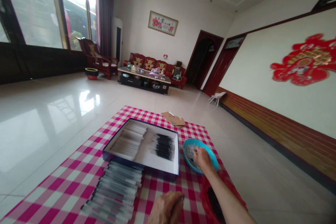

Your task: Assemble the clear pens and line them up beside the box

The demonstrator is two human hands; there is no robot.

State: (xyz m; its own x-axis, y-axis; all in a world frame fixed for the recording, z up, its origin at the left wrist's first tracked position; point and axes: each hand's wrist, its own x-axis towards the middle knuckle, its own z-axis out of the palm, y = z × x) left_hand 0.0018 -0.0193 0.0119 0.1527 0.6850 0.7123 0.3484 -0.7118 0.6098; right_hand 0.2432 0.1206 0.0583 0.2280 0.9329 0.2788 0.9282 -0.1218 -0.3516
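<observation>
Pen-like barrels [115, 189], translucent with dark ends: one long row, laid side by side on the near left of the bench, just outside the box; judged the furthest-advanced lot, count blurred. Box [157, 173], shallow, dark blue outside, white inside: two groups of pale tubes [126, 145] at its left, one bank of slim black pieces [165, 147] at its right; both judged unused stock, so a good share appears left to do. Right hand [202, 159]: inside the blue bowl [210, 153], fingers drawn together at small clear parts [191, 152]; whether its grip holds one cannot be told. Left hand [168, 206]: near edge of the bench, between barrels and red basin [205, 194], fingers curled, grip narrow; a small glint at the fingertips, contents too blurred to tell. Basin: partly behind the right forearm, dark contents unidentified. Bench covering: pink-and-white checked tablecloth [70, 178]; flattened brown cardboard [173, 119] at the far edge. Room: glossy pale tiled floor [105, 98], large windows [34, 7] at left, wooden sofa [135, 59] behind a coffee table [144, 72], framed floral picture [163, 23], red-and-gold wall ornament [304, 59], small white chair [217, 96] by the right wall.
</observation>
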